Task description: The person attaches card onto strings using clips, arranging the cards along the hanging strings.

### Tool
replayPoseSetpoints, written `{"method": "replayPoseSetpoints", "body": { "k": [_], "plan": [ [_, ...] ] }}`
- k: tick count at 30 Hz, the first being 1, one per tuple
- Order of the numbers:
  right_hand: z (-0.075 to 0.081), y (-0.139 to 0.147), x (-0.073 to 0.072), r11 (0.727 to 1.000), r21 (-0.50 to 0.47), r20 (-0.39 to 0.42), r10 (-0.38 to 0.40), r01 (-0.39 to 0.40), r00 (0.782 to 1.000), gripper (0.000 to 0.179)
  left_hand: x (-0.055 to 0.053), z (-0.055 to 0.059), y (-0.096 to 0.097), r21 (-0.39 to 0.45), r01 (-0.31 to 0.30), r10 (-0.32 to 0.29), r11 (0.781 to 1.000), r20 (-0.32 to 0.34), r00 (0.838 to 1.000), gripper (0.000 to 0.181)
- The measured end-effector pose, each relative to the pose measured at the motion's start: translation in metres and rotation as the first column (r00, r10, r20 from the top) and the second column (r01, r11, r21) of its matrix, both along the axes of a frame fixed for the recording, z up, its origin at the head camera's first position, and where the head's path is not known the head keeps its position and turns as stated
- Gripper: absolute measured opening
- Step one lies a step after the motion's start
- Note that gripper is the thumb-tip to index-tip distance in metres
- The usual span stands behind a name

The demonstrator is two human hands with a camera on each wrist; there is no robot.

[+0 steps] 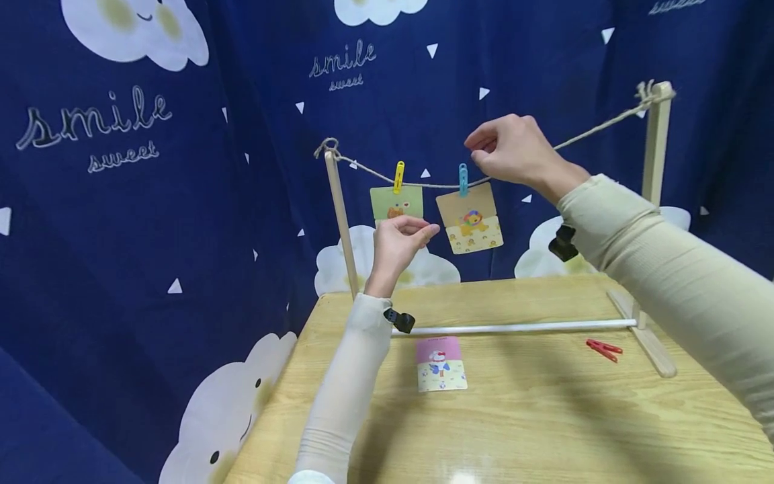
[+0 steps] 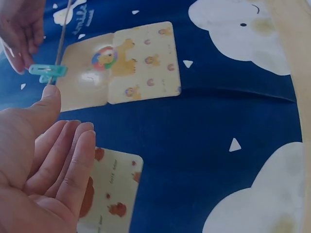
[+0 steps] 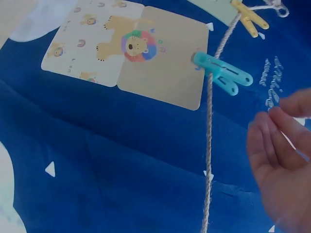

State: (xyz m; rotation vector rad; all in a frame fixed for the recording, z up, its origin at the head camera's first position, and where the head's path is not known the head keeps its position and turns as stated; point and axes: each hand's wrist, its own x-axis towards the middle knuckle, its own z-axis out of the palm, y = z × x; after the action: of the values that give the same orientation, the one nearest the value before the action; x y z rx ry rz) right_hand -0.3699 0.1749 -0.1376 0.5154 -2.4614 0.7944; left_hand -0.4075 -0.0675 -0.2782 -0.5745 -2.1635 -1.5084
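Observation:
A lion card [image 1: 469, 218] hangs from the rope [image 1: 432, 185] by a blue clothespin [image 1: 463, 180]. To its left a green bear card [image 1: 396, 202] hangs from a yellow clothespin [image 1: 399, 177], its lower part hidden behind my left hand. My left hand [image 1: 399, 245] is raised in front of the bear card, fingers loosely bent with nothing in them. Above and right of the blue clothespin is my right hand [image 1: 510, 149], apart from it and holding nothing. In the right wrist view the blue clothespin [image 3: 223, 73] bites the lion card's top edge together with the rope.
A pink-and-yellow card [image 1: 441, 364] lies on the wooden table [image 1: 514, 417]. Red clothespins [image 1: 604, 349] lie near the foot of the right wooden post [image 1: 656, 148]. A white rod [image 1: 526, 327] runs low between the posts; the left post [image 1: 341, 222] holds the rope's other end.

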Motion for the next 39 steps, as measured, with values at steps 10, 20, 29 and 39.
{"method": "replayPoseSetpoints", "body": {
  "k": [10, 20, 29, 39],
  "plan": [
    [-0.023, 0.017, 0.023, 0.997, -0.052, -0.065, -0.053, 0.05, 0.996, 0.034, 0.004, -0.029, -0.008, -0.031, 0.052, -0.049, 0.998, 0.083, 0.995, 0.023],
    [-0.059, 0.039, 0.042, 0.994, -0.07, -0.079, -0.087, 0.082, 0.993, 0.034, 0.002, -0.066, -0.009, -0.157, 0.072, -0.059, 0.985, 0.085, 0.995, 0.014],
    [-0.103, 0.057, 0.055, 0.994, -0.075, -0.084, -0.088, 0.082, 0.993, 0.032, 0.004, -0.103, -0.022, -0.239, 0.134, -0.1, 0.962, 0.148, 0.984, 0.014],
    [-0.143, 0.078, 0.061, 0.992, -0.048, -0.064, -0.117, 0.114, 0.991, 0.033, 0.008, -0.138, -0.027, -0.27, 0.162, -0.109, 0.949, 0.201, 0.973, 0.014]
  ]
}}
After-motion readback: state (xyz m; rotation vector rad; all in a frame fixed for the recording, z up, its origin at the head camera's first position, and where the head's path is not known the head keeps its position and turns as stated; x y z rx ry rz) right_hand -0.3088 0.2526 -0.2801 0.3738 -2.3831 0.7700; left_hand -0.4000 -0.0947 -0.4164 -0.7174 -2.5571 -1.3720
